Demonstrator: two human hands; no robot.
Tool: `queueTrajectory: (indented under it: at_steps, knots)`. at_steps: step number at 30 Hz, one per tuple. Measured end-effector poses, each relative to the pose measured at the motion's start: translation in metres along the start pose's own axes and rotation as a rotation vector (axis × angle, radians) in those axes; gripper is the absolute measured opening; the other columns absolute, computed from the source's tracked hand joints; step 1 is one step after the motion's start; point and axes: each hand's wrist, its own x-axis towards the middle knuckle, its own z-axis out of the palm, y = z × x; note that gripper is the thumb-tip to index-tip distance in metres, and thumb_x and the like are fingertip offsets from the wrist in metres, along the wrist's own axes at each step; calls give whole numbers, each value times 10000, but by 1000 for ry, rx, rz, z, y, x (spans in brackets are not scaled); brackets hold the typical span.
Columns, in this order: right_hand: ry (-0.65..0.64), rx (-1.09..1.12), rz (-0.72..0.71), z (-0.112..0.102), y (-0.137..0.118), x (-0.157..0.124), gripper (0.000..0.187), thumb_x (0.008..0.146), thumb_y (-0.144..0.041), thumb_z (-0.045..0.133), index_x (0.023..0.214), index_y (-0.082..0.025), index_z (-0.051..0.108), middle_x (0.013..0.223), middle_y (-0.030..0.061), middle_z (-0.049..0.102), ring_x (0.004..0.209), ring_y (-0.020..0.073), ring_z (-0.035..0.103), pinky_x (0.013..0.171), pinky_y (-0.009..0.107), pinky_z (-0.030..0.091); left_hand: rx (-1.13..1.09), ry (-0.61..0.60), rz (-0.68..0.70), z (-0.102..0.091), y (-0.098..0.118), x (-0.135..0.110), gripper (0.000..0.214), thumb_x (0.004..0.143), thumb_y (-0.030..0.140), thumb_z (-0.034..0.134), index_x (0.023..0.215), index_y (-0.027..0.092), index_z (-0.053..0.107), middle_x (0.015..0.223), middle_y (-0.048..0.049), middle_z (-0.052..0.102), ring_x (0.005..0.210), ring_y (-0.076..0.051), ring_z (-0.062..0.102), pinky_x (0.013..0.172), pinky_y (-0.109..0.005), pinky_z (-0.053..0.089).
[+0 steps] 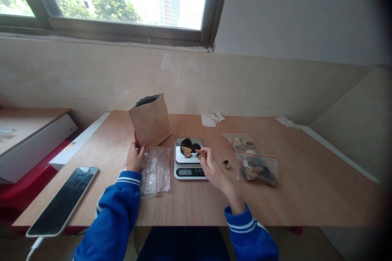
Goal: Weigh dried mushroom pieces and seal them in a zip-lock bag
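A kitchen scale (180,175) stands in the middle of the table with dark, dried, mushroom-like pieces (186,143) on its silver plate. My right hand (212,169) reaches over the scale's right side, its fingers pinched on a small brown dried piece (201,156) at the plate's edge. The scale's lit display is too small to read. An open-topped brown paper bag (151,122) stands behind and left of the scale. My left hand (135,158) grips its lower left corner, thumb in front. Clear zip bags (156,171) lie flat beside that hand.
Two zip bags, one filled with dried pieces (259,173) and another behind it (243,140), lie at the right. One loose piece (226,164) sits near them. A phone (65,199) on a cable lies front left. Crumpled tissue (216,118) rests by the wall.
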Motion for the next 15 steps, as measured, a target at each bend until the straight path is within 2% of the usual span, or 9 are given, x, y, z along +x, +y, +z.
queueTrajectory:
  at_steps: [3,7,9,12,15]
  knots:
    - [41,-95,-114,18,-5,4,278,873,-260,449,1138,-193,396,1076,95,559,1016,204,562,890,381,468,-9,10,6,0,2,-1,426,769,572,484,921,175,504,870,-96,638,782,-249,631,711,-382,491]
    - [56,-363,-242,37,-7,10,122,848,-198,528,969,-201,513,960,72,603,944,232,544,840,392,446,-27,18,7,0,0,-1,406,765,562,502,910,183,495,821,-73,615,761,-243,621,698,-386,490]
    - [64,-506,-280,43,-7,13,105,843,-179,550,946,-204,548,939,68,616,933,244,536,822,395,429,-33,24,19,1,-2,0,392,769,547,507,912,182,494,816,-68,603,762,-240,614,701,-390,490]
    - [113,-643,-299,47,-8,15,143,845,-176,571,985,-207,575,1014,83,611,958,253,527,821,393,412,-29,73,79,3,-5,1,370,765,497,533,942,174,499,879,-85,593,848,-255,601,768,-423,482]
    - [153,-668,-291,45,-8,14,157,860,-229,570,1016,-211,588,1098,91,588,981,253,524,815,385,411,-26,163,177,3,-6,1,392,751,387,557,1055,149,485,1035,-134,565,1017,-289,552,869,-467,444]
